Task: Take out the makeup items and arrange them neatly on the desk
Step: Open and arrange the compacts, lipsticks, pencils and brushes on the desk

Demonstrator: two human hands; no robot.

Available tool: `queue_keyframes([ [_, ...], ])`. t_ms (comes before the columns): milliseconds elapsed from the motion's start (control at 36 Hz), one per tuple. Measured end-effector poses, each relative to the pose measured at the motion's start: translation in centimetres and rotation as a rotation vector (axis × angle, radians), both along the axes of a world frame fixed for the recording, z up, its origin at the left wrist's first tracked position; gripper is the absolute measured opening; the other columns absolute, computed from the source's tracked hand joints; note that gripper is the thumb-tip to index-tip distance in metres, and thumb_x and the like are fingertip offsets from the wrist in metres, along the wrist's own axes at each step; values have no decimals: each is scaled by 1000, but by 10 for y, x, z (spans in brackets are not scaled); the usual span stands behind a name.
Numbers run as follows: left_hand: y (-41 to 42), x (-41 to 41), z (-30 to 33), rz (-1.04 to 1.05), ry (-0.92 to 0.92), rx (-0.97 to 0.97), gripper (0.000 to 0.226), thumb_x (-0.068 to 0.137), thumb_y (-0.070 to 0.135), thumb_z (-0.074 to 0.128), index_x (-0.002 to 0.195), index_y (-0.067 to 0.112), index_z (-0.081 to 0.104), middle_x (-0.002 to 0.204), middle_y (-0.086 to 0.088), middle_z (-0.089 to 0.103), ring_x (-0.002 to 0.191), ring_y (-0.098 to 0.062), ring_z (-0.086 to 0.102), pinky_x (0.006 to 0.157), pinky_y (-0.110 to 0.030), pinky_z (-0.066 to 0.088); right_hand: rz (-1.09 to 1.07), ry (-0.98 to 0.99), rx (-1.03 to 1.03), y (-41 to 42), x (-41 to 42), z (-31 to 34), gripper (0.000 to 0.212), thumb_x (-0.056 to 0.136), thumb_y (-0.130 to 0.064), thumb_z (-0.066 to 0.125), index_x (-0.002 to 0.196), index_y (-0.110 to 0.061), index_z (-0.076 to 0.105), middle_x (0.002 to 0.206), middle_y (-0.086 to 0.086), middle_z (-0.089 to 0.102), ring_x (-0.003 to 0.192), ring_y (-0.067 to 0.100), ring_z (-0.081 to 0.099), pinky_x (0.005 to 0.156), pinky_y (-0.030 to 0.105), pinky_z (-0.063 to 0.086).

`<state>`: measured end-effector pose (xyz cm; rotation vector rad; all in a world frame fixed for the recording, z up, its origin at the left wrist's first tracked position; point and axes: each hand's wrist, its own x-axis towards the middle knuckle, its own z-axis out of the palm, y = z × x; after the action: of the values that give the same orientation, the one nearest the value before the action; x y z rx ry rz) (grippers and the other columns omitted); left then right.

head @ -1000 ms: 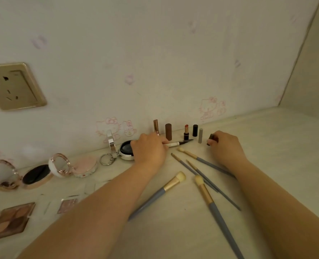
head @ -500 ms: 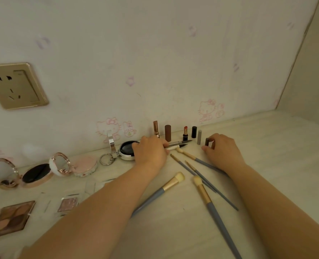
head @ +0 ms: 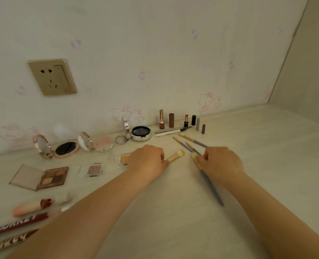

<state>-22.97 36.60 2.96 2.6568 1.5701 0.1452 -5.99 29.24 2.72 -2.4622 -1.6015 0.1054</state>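
Left hand: your left hand (head: 147, 161) lay palm-down on the desk (head: 267, 156), fingers curled around the handle of a brush (head: 176, 155); only its gold collar and pale bristle tip showed past your knuckles.
Right hand: your right hand (head: 221, 163) was closed on a second brush (head: 209, 181) near its head, the grey handle running back toward you beside your wrist.
Loose brushes: three thin brushes (head: 190, 143) lay fanned just beyond your right hand, their tips pointing toward the wall.
Back row: a rose-gold lipstick (head: 161, 119), a brown tube (head: 171, 120), a small open lipstick (head: 186, 121) and three short caps (head: 198, 123) stood upright near the wall, with a pencil (head: 171, 131) lying flat in front of them.
Compacts: three open compacts (head: 141, 133) sat along the wall to the left.
Palettes: an open eyeshadow palette (head: 54, 177) and two small single pans (head: 95, 170) rested nearer your left arm.
Near left corner: a pink tube (head: 31, 206) and two lettered tubes (head: 16, 224) were blurred.
Wall: a gold socket (head: 52, 77) sat above the compacts.
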Motion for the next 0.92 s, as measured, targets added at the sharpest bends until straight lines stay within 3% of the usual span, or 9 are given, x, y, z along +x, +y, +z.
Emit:
queue_keyframes([
  [222,-25,-2,-7,43,-120,-44,28,93,35,49,103,14,65,103,-8,64,92,-28,61,70,-31,46,-5,-107,-134,-23,-23,-6,40,95,-38,32,102,-10,60,88,5,58,79,22,54,63,28,41],
  [361,-34,-3,-11,95,-174,-35,27,91,31,50,100,10,64,99,-11,64,90,-28,61,63,-29,39,39,-77,-116,-17,-34,-7,40,96,-35,32,108,-9,59,109,10,62,98,25,58,69,28,40],
  [611,-39,-5,-16,193,-309,-48,25,88,30,53,95,7,62,98,-13,64,93,-29,60,64,-30,38,97,-95,-114,9,-47,-11,41,97,-37,30,111,-10,58,111,10,62,102,25,58,76,31,44],
  [694,-36,-4,-17,206,-318,-41,27,88,31,54,97,6,61,100,-13,64,95,-29,59,65,-30,37,131,-118,-146,18,-50,-10,38,97,-34,33,112,-9,57,110,10,62,104,25,56,83,33,47],
  [833,-29,-2,-15,219,-302,-29,28,89,28,53,101,5,59,103,-15,63,99,-29,58,67,-31,36,157,-100,-98,28,-51,-12,38,97,-34,33,112,-9,57,108,11,62,101,26,58,80,34,48],
  [917,-24,-1,-14,219,-281,-10,29,89,27,52,104,3,58,106,-16,62,102,-31,56,68,-30,33,182,-104,-91,32,-53,-12,28,96,-23,45,121,-12,52,113,10,59,104,27,57,85,38,52],
])
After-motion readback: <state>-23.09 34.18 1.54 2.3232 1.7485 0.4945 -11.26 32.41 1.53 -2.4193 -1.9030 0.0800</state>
